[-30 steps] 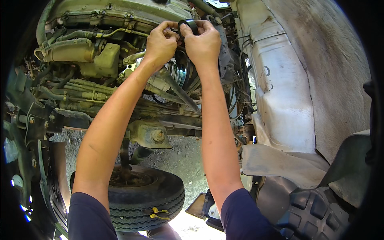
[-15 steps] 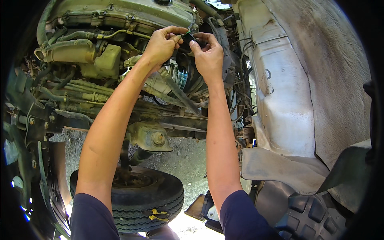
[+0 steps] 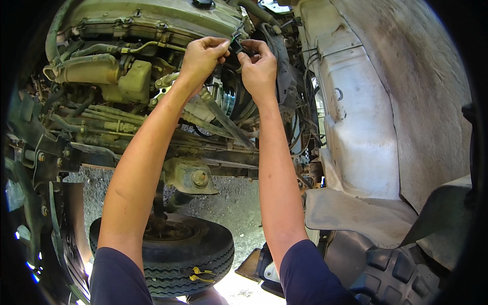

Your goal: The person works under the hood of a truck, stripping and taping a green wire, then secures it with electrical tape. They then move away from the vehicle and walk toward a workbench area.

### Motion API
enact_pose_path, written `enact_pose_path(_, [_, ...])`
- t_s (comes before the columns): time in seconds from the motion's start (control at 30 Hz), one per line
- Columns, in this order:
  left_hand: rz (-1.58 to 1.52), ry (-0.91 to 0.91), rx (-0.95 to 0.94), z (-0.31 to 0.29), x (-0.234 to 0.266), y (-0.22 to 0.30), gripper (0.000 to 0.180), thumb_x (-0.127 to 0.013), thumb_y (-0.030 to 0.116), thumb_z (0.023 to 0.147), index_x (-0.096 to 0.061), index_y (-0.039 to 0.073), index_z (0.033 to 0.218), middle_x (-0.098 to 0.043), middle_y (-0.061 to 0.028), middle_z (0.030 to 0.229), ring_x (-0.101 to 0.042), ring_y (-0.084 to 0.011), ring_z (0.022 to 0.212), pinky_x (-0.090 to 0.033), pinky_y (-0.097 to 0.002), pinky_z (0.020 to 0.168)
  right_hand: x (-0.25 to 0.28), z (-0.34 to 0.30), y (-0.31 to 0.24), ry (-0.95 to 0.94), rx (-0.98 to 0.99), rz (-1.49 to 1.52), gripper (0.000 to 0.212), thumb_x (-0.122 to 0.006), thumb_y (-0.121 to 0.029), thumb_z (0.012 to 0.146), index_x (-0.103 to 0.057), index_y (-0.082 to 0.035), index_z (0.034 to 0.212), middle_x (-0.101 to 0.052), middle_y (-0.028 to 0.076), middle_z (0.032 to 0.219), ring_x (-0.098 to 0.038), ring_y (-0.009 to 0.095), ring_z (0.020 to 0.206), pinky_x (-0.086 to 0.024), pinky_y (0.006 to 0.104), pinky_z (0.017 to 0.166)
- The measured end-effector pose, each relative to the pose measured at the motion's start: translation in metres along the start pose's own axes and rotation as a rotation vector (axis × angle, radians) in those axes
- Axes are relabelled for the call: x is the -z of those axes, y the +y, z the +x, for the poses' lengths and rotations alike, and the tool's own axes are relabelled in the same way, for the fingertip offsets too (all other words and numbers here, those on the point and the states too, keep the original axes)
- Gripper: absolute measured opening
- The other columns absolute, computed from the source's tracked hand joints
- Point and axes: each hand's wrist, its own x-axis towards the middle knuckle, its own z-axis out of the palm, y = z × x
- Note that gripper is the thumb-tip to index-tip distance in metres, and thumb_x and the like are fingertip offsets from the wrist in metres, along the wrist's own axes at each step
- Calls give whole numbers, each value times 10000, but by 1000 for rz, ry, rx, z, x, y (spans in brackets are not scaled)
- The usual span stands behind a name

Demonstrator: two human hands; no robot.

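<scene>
Both arms reach up over a dusty truck engine (image 3: 168, 23). My left hand (image 3: 203, 57) is closed in a pinch, thumb against forefinger, beside a thin green wire (image 3: 234, 38); what lies between the fingertips is too small to make out. A small black piece (image 3: 236, 47), perhaps tape or a connector, sits between the two hands. My right hand (image 3: 260, 68) grips its right side with thumb and bent fingers. Below the hands are a metal pulley assembly (image 3: 227, 99) and a thick slanting hose (image 3: 223, 117), partly covered by my forearms.
Yellow-handled pliers (image 3: 202, 275) lie on the tread of a tyre (image 3: 185, 254) below. A frame rail (image 3: 218, 155) crosses under the engine. To the right rise a silver heat-shield panel (image 3: 361, 132) and a brown mat (image 3: 427, 86). Dark brackets (image 3: 46, 147) stand at the left.
My hands have drawn slightly apart, the left going a little lower and leftward. More of the green wire shows between them. The whole view has shifted slightly.
</scene>
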Motion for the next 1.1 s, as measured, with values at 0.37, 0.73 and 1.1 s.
enact_pose_path(0.37, [293,89,-12,7,-7,-14,284,-632,227,1044,-747,-32,1020,-743,-59,828,-675,-109,747,-540,-279,719,-1,0,1,4,55,-151,259,-742,-35,896,-720,-8,1152,-741,51,970,-594,97,719,-510,287,677])
enact_pose_path(0.73, [340,-54,10,-2,-8,-5,247,-581,177,1084,-710,-10,987,-676,-23,793,-582,-95,691,-490,-252,668,-1,9,15,-183,-370,404,264,-636,-9,983,-638,49,1241,-707,105,1079,-668,167,894,-549,329,793])
enact_pose_path(1.1, [379,-103,-14,-10,-12,3,201,-626,147,1057,-718,-32,1061,-735,-57,852,-636,-100,680,-512,-260,655,-17,19,16,-82,-482,856,178,-546,-8,1014,-560,13,1191,-661,111,920,-642,188,727,-532,334,652])
